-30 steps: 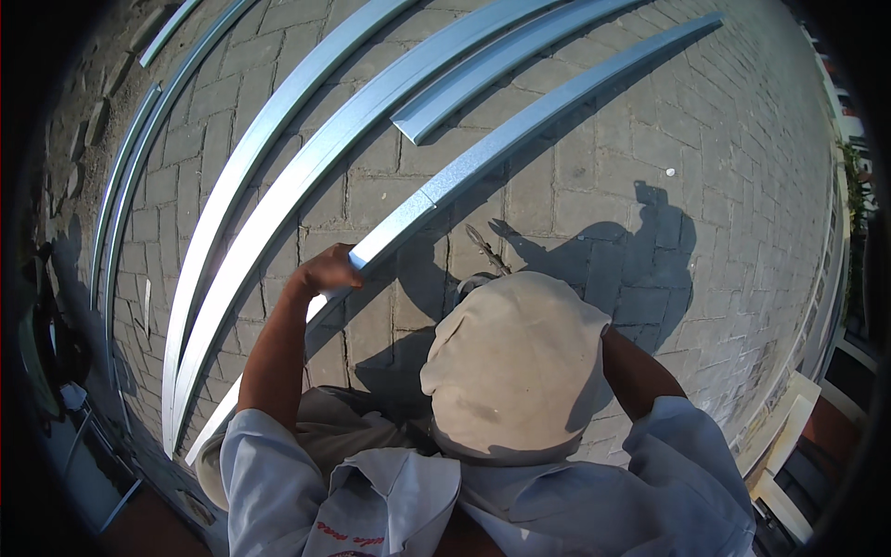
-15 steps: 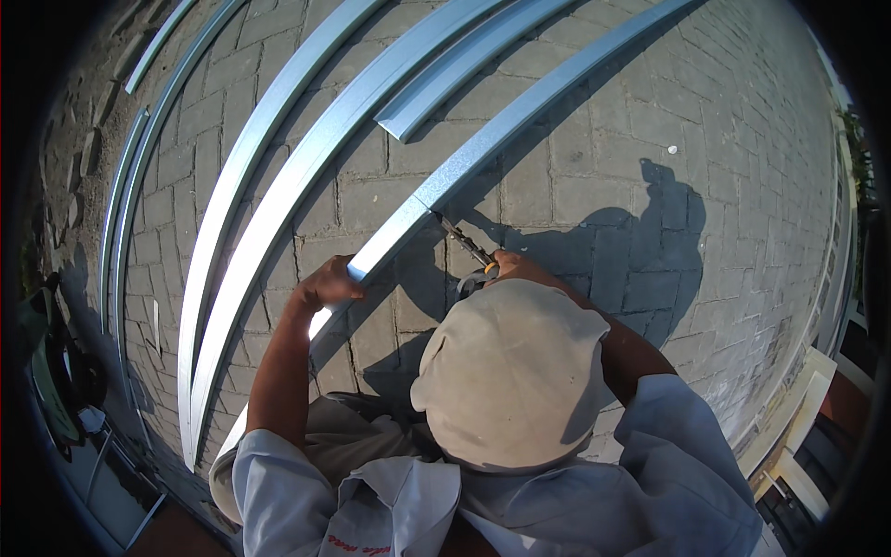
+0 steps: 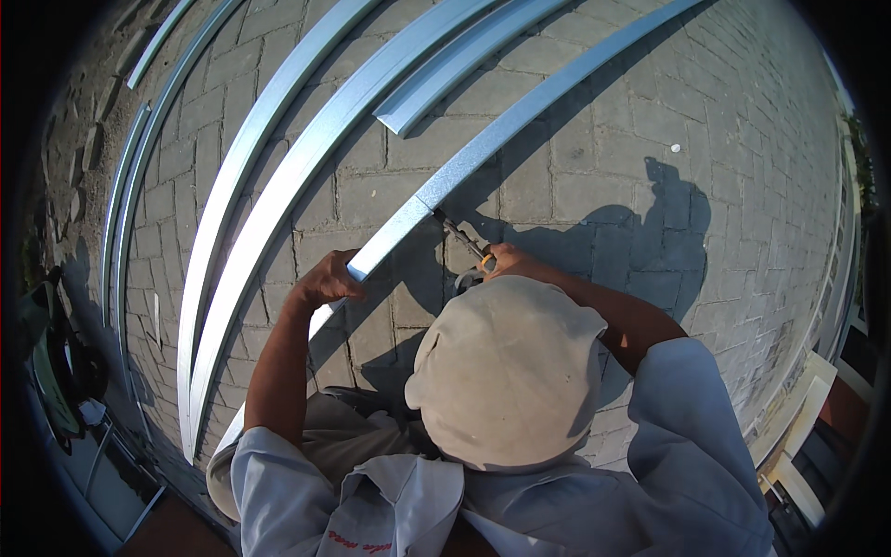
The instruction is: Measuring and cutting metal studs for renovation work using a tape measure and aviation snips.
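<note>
Slip risk at a metal channel

Left hand: grip wrapped around the channel, which runs near left to far right over paving. Right hand: grip closed on apparent snips; a twisting channel could deflect their tip.

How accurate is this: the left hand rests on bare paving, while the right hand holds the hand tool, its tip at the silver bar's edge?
One part is wrong: the left hand grips the silver bar, as the head view shows. The rest is right: the right hand holds the hand tool, its tip at that bar's edge.
</note>
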Tool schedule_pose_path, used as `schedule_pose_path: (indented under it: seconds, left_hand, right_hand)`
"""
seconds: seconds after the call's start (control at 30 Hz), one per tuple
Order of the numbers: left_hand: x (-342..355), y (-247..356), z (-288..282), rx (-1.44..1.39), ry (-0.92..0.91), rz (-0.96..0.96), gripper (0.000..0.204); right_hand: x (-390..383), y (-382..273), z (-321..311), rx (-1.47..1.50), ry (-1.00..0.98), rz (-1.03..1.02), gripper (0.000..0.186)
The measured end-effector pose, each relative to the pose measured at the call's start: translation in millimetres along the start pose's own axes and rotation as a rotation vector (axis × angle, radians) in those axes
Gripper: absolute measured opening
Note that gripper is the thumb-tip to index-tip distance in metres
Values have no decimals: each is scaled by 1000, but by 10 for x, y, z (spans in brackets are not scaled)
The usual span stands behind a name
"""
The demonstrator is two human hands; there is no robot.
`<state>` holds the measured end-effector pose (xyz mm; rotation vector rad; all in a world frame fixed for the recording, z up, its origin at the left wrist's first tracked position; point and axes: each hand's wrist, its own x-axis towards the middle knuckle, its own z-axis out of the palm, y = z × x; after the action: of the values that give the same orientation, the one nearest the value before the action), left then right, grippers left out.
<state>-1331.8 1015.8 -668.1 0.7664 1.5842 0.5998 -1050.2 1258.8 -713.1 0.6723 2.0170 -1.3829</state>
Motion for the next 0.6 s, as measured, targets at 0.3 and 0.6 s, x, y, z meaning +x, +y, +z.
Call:
schedule_pose_path:
  seconds: [0.3, 0.6]
  left_hand:
    - [14, 36, -251, -1, 11, -84, 65]
    - [29, -17, -291, -109, -55, -128, 45]
  right_hand:
    - [-155, -47, -87, 55, 85, -368, 40]
    - [-175, -770, -608, 387, -156, 143, 26]
